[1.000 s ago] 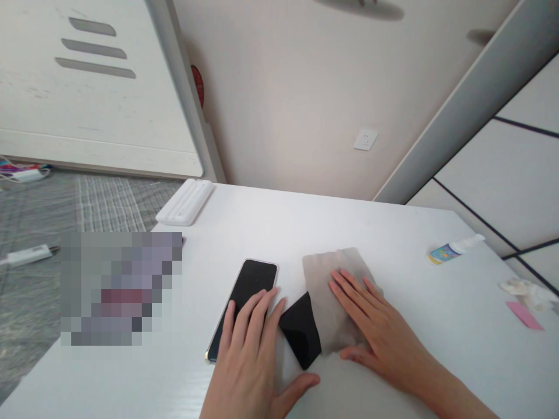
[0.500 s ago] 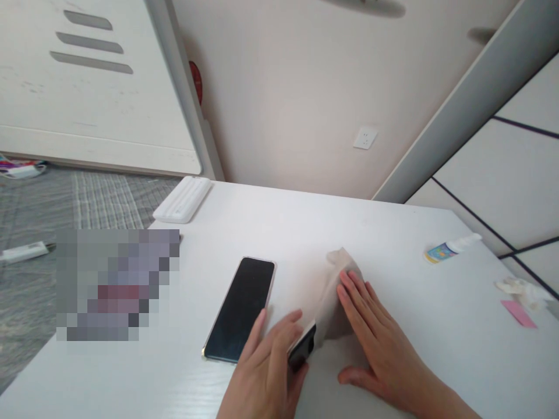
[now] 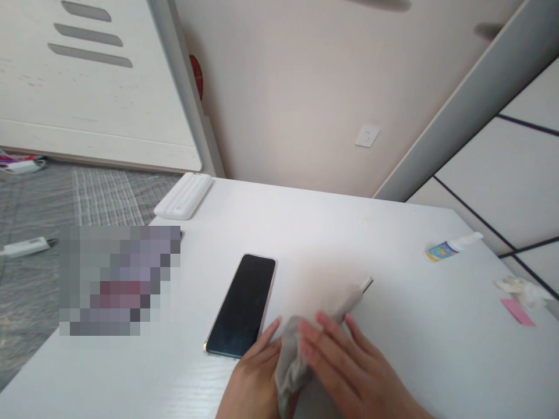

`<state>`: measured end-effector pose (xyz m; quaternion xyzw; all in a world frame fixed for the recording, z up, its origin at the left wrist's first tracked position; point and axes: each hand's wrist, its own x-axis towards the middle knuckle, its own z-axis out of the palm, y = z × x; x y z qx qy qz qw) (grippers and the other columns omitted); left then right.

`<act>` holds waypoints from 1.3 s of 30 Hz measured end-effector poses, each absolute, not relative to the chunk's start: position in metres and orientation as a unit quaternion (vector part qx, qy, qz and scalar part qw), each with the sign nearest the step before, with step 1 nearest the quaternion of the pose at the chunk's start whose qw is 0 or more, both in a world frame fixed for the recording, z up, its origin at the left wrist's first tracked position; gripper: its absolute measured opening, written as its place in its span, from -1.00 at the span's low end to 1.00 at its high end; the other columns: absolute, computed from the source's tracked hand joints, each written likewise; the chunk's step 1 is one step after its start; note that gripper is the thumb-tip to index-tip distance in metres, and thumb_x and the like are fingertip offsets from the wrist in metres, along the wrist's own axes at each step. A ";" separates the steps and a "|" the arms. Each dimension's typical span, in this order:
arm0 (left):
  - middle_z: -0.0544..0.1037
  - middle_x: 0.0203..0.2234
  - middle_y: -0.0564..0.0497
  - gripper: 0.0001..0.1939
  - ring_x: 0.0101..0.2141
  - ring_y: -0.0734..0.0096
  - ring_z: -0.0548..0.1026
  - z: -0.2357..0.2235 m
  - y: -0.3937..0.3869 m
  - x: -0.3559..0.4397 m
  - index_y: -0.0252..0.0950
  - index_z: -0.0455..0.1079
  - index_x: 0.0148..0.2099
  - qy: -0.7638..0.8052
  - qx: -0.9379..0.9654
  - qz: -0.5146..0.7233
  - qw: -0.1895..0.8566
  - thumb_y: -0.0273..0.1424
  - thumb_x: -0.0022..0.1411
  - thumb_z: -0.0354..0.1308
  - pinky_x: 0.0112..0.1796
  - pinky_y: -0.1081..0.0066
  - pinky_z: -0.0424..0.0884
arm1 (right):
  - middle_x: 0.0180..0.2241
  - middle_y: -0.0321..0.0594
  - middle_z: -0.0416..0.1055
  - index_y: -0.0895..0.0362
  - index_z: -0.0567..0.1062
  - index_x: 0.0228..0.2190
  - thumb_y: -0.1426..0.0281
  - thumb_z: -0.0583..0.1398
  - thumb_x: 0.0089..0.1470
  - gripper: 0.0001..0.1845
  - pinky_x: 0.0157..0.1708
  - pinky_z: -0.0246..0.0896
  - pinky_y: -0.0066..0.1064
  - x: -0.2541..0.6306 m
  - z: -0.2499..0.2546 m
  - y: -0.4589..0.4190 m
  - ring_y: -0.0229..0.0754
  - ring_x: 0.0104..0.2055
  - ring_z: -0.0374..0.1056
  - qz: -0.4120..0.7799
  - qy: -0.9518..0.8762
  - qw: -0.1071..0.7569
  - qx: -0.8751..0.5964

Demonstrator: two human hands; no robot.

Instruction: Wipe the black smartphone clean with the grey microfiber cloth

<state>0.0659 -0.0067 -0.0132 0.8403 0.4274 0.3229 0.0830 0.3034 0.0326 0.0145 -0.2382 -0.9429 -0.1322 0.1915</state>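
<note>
A grey cloth (image 3: 292,355) is draped over a phone, whose end (image 3: 367,284) pokes out beyond the cloth; the rest of this phone is covered. My left hand (image 3: 255,378) is closed around its near end, partly hidden by the cloth. My right hand (image 3: 345,366) presses the cloth against the phone with its fingers bent over it. Just left of my hands, a second phone (image 3: 241,305) with a black screen and a clear case lies flat on the white table (image 3: 305,227).
A white power bank (image 3: 184,196) sits at the table's far left corner. On the right are a small spray bottle (image 3: 452,247), a pink paper (image 3: 517,312) and a crumpled white wad (image 3: 524,291). A pixelated patch (image 3: 126,279) covers something at the left edge.
My right hand has moved toward me and left, drawing the cloth down the phone. The phone's far end now shows, while its near end is covered. My left hand stays about where it was.
</note>
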 end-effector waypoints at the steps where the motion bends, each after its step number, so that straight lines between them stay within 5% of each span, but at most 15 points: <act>1: 0.75 -0.12 -0.04 -0.67 -0.08 0.29 0.73 -0.014 -0.007 0.066 -0.21 0.46 -0.03 0.426 0.841 0.320 0.091 -0.60 0.26 0.00 0.23 0.28 0.46 | 0.48 -0.25 0.08 0.16 0.25 0.42 0.03 0.04 0.49 -0.32 0.55 -0.34 -0.07 0.303 0.015 0.032 -0.04 0.57 -0.16 -0.144 -0.948 0.187 -0.213; 4: 0.74 -0.09 -0.06 -0.60 -0.09 0.28 0.73 -0.016 -0.008 0.067 -0.25 0.48 0.04 0.442 0.836 0.314 0.085 -0.64 0.24 0.01 0.19 0.29 0.51 | 0.49 -0.16 0.07 0.25 0.16 0.44 -0.12 -0.05 0.46 -0.15 0.55 -0.47 -0.11 0.308 0.014 0.039 -0.10 0.57 -0.17 -0.122 -0.936 0.174 -0.280; 7: 0.71 0.01 -0.06 -0.45 0.00 0.31 0.70 -0.018 -0.010 0.066 -0.32 0.41 0.21 0.449 0.838 0.306 0.048 -0.70 0.21 0.00 0.18 0.33 0.51 | 0.46 0.09 0.12 0.44 0.09 0.44 -0.30 -0.11 0.35 0.12 0.53 -0.34 -0.01 0.314 0.007 0.040 0.08 0.58 -0.22 -0.085 -0.902 0.186 -0.380; 12: 0.70 0.02 -0.12 -0.55 0.13 0.28 0.62 -0.020 -0.010 0.061 -0.32 0.45 0.15 0.396 0.869 0.292 0.056 -0.60 0.28 -0.02 0.24 0.25 0.44 | 0.37 -0.03 0.31 0.31 0.10 0.46 0.09 0.02 0.48 -0.25 0.50 -0.11 -0.05 0.311 -0.001 0.027 0.05 0.57 -0.18 -0.108 -0.941 0.187 -0.259; 14: 0.70 0.02 -0.11 -0.58 0.10 0.29 0.64 -0.020 -0.009 0.064 -0.33 0.46 0.13 0.404 0.865 0.294 0.043 -0.60 0.31 -0.03 0.23 0.27 0.45 | 0.37 0.01 0.30 0.31 0.07 0.46 0.00 0.03 0.47 -0.17 0.51 -0.17 -0.02 0.315 0.002 0.034 0.03 0.56 -0.13 -0.102 -0.938 0.172 -0.282; 18: 0.71 0.02 -0.03 -0.53 0.05 0.37 0.67 -0.019 -0.009 0.069 -0.38 0.42 0.20 0.426 0.854 0.297 -0.019 -0.68 0.34 -0.08 0.23 0.34 0.44 | 0.40 0.24 0.20 0.41 -0.02 0.46 -0.27 -0.05 0.35 0.11 0.46 -0.17 0.24 0.320 0.005 0.045 0.29 0.57 -0.26 -0.063 -0.895 0.195 -0.396; 21: 0.71 0.01 -0.08 -0.57 0.08 0.35 0.65 -0.017 -0.010 0.066 -0.41 0.42 0.17 0.409 0.867 0.284 -0.039 -0.65 0.40 -0.13 0.25 0.33 0.41 | 0.45 0.15 0.13 0.37 0.13 0.42 -0.12 0.07 0.38 -0.06 0.46 -0.18 0.17 0.310 -0.001 0.033 0.36 0.58 -0.41 -0.084 -0.919 0.189 -0.336; 24: 0.70 0.02 -0.14 -0.58 0.10 0.35 0.64 -0.017 -0.011 0.065 -0.44 0.42 0.15 0.392 0.880 0.266 -0.041 -0.64 0.42 -0.17 0.25 0.33 0.41 | 0.45 0.00 0.17 0.29 0.21 0.39 0.03 0.11 0.40 -0.22 0.51 -0.32 0.04 0.305 -0.002 0.029 0.18 0.59 -0.40 -0.124 -0.941 0.165 -0.270; 27: 0.71 0.01 -0.11 -0.57 0.05 0.35 0.66 -0.018 -0.012 0.067 -0.44 0.43 0.15 0.417 0.861 0.287 -0.056 -0.68 0.37 -0.12 0.22 0.36 0.45 | 0.38 0.19 0.26 0.40 0.13 0.41 -0.20 0.01 0.36 0.01 0.50 -0.37 0.18 0.307 0.004 0.038 0.16 0.60 -0.39 -0.112 -0.918 0.162 -0.343; 29: 0.71 0.01 -0.11 -0.55 0.04 0.34 0.67 -0.018 -0.012 0.068 -0.44 0.43 0.17 0.423 0.855 0.295 -0.057 -0.69 0.34 -0.09 0.20 0.38 0.47 | 0.43 0.22 0.15 0.44 0.18 0.37 -0.24 0.03 0.33 0.05 0.50 -0.42 0.20 0.305 0.006 0.038 0.28 0.59 -0.42 -0.104 -0.908 0.176 -0.366; 32: 0.73 -0.05 -0.07 -0.52 0.04 0.34 0.67 -0.015 -0.011 0.067 -0.36 0.45 0.19 0.405 0.867 0.288 -0.028 -0.68 0.36 -0.12 0.23 0.35 0.46 | 0.53 -0.09 -0.06 0.22 0.35 0.31 -0.05 0.16 0.36 -0.26 0.53 -0.52 0.06 0.299 0.008 0.033 0.23 0.59 -0.37 -0.141 -0.942 0.182 -0.244; 35: 0.73 -0.05 -0.04 -0.53 0.06 0.37 0.66 -0.014 -0.011 0.067 -0.34 0.45 0.20 0.399 0.869 0.292 -0.025 -0.65 0.42 -0.16 0.24 0.36 0.44 | 0.45 -0.08 0.17 0.21 0.37 0.29 -0.13 0.07 0.40 -0.23 0.54 -0.59 0.01 0.302 0.010 0.038 0.04 0.60 -0.33 -0.152 -0.946 0.164 -0.234; 37: 0.71 0.01 -0.08 -0.56 0.08 0.38 0.65 -0.016 -0.011 0.067 -0.41 0.44 0.19 0.415 0.859 0.296 -0.044 -0.64 0.45 -0.16 0.22 0.39 0.45 | 0.35 0.16 0.31 0.42 0.34 0.27 -0.26 -0.02 0.36 0.00 0.53 -0.63 0.01 0.305 0.012 0.043 0.08 0.60 -0.38 -0.128 -0.922 0.173 -0.322; 39: 0.71 0.00 -0.08 -0.59 0.06 0.40 0.65 -0.022 -0.011 0.068 -0.41 0.44 0.18 0.420 0.851 0.311 -0.046 -0.60 0.50 -0.17 0.22 0.40 0.44 | 0.36 0.20 0.29 0.47 0.35 0.24 -0.21 0.06 0.35 -0.04 0.52 -0.59 0.06 0.306 0.011 0.043 0.23 0.59 -0.43 -0.110 -0.911 0.189 -0.350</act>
